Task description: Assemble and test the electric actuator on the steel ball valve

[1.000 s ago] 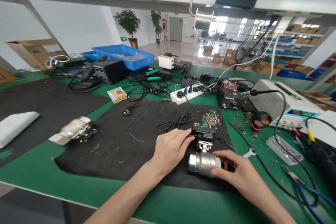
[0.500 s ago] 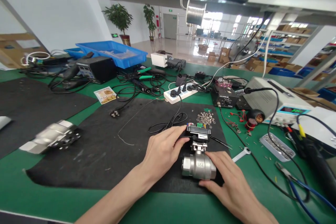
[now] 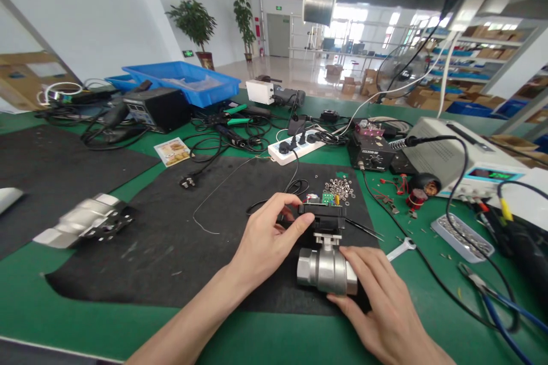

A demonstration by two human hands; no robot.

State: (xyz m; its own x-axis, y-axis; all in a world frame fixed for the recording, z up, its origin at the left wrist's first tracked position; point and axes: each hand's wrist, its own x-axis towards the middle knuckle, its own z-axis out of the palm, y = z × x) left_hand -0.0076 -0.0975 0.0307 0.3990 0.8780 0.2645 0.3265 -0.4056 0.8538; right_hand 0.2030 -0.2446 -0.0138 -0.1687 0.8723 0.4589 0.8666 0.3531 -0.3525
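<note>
L grip & R grip bare — both forearms ditto.

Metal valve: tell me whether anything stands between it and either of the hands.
Nothing visible does: the right hand holds the metal valve by its right end, and the left hand touches the black housing mounted above it.

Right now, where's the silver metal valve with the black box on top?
In the head view, the valve is right of centre near the front edge of the black mat, gripped by the right hand, the left hand at its black box.
</note>
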